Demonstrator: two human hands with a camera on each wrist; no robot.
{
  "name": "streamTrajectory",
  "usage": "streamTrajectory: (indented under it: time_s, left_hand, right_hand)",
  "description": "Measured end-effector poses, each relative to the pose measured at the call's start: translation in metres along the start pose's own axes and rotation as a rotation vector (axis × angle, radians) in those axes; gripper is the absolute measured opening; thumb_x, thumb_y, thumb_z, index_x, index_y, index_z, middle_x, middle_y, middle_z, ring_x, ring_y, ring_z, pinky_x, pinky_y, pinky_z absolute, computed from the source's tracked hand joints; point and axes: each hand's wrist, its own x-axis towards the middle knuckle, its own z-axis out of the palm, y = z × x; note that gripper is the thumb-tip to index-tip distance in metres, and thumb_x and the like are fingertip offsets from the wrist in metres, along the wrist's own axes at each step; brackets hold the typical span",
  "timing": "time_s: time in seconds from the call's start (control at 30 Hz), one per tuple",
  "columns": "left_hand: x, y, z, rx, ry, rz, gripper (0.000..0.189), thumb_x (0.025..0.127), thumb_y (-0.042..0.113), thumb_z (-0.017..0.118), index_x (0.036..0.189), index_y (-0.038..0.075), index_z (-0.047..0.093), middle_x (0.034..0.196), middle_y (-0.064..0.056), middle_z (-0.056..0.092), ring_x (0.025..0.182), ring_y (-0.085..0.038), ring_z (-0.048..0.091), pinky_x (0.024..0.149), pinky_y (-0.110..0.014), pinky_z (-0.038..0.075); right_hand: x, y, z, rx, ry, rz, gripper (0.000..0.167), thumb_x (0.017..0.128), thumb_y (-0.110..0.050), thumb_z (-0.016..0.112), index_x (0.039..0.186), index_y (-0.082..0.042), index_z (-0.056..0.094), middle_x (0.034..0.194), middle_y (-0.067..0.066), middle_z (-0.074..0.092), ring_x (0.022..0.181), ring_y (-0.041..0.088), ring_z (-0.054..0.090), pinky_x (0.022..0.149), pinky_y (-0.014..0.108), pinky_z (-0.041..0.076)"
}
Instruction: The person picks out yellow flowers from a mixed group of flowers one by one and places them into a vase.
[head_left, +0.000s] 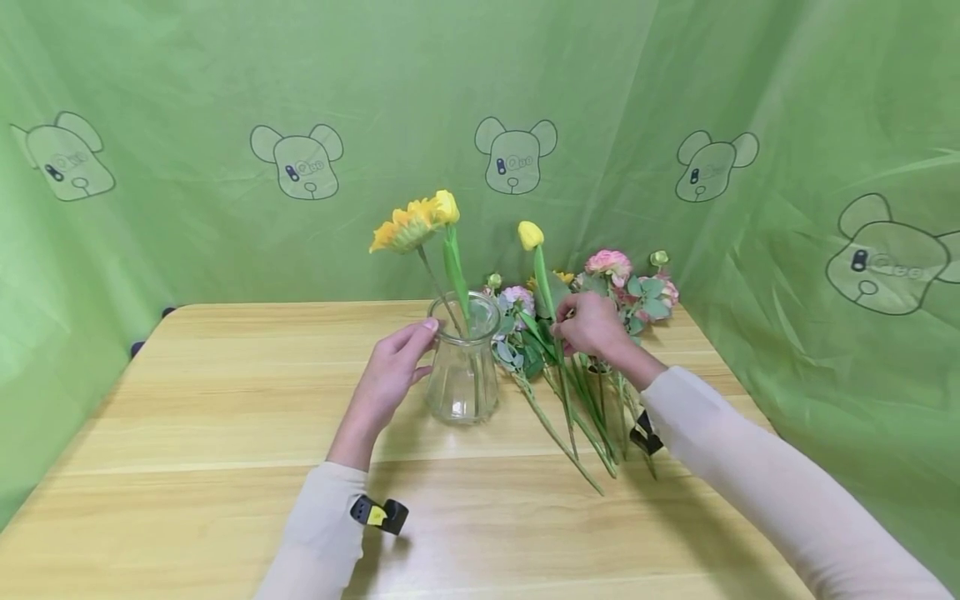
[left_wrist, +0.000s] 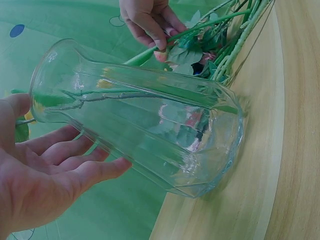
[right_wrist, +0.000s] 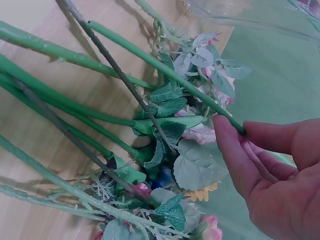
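Observation:
A clear glass vase (head_left: 462, 383) stands upright on the table, holding a sunflower (head_left: 408, 227) and a yellow tulip (head_left: 447, 207). My left hand (head_left: 396, 362) holds the vase from its left side, thumb at the rim and fingers along the neck. In the left wrist view, the stems inside show through the glass vase (left_wrist: 150, 115). To the right of the vase, my right hand (head_left: 592, 325) pinches another yellow tulip (head_left: 530, 236) by its stem. The right wrist view shows that green stem (right_wrist: 175, 75) between thumb and fingers; its bloom is out of that view.
Several artificial flowers lie right of the vase, among them pink blooms (head_left: 609, 264) and leafy sprigs (head_left: 506, 354), their stems pointing towards me. A green curtain (head_left: 405, 100) with bear drawings surrounds the wooden table (head_left: 247, 400) at the back and sides.

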Motion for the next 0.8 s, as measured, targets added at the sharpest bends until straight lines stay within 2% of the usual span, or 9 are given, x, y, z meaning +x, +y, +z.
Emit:
streamTrajectory:
  time_s: [0.17, 0.27, 0.43, 0.7, 0.8]
  left_hand:
    - [0.0, 0.0, 0.0, 0.002, 0.002, 0.0, 0.059, 0.102, 0.054, 0.053, 0.139, 0.009, 0.06, 0.146, -0.009, 0.056, 0.136, -0.029, 0.053, 0.11, -0.045, 0.052]
    - [0.0, 0.0, 0.0, 0.001, 0.003, 0.0, 0.058, 0.102, 0.053, 0.053, 0.139, 0.009, 0.06, 0.145, -0.009, 0.056, 0.136, -0.029, 0.054, 0.11, -0.045, 0.052]
    - [0.0, 0.0, 0.0, -0.001, 0.003, -0.001, 0.057, 0.102, 0.053, 0.053, 0.138, 0.01, 0.061, 0.146, -0.008, 0.056, 0.136, -0.028, 0.054, 0.11, -0.045, 0.052]
    - [0.0, 0.0, 0.0, -0.009, 0.002, 0.002, 0.057, 0.102, 0.052, 0.053, 0.139, 0.009, 0.06, 0.147, -0.009, 0.055, 0.137, -0.028, 0.053, 0.111, -0.046, 0.051]
    - [0.0, 0.0, 0.0, -0.009, 0.001, 0.002, 0.057, 0.102, 0.052, 0.053, 0.139, 0.009, 0.06, 0.147, -0.009, 0.055, 0.137, -0.028, 0.053, 0.111, -0.046, 0.051]
  right_hand:
    - [0.001, -0.002, -0.003, -0.007, 0.001, 0.017, 0.011, 0.092, -0.009, 0.071, 0.088, 0.0, 0.065, 0.083, 0.02, 0.075, 0.057, 0.017, 0.072, 0.056, 0.026, 0.06]
    - [0.001, -0.004, -0.005, 0.019, 0.001, 0.019, 0.012, 0.092, -0.007, 0.071, 0.089, 0.002, 0.064, 0.09, 0.025, 0.075, 0.057, 0.017, 0.072, 0.057, 0.028, 0.062]
    - [-0.001, -0.007, -0.007, 0.02, 0.028, 0.005, 0.012, 0.093, -0.008, 0.071, 0.094, 0.003, 0.064, 0.092, 0.025, 0.075, 0.057, 0.016, 0.072, 0.056, 0.028, 0.061]
    - [-0.003, -0.009, -0.01, 0.034, 0.062, -0.027, 0.012, 0.093, -0.008, 0.07, 0.097, 0.003, 0.066, 0.079, 0.019, 0.075, 0.052, 0.014, 0.068, 0.05, 0.03, 0.059]
    - [-0.003, -0.009, -0.011, 0.044, 0.066, -0.027, 0.012, 0.093, -0.007, 0.07, 0.097, 0.003, 0.066, 0.081, 0.021, 0.075, 0.053, 0.014, 0.068, 0.052, 0.031, 0.062]
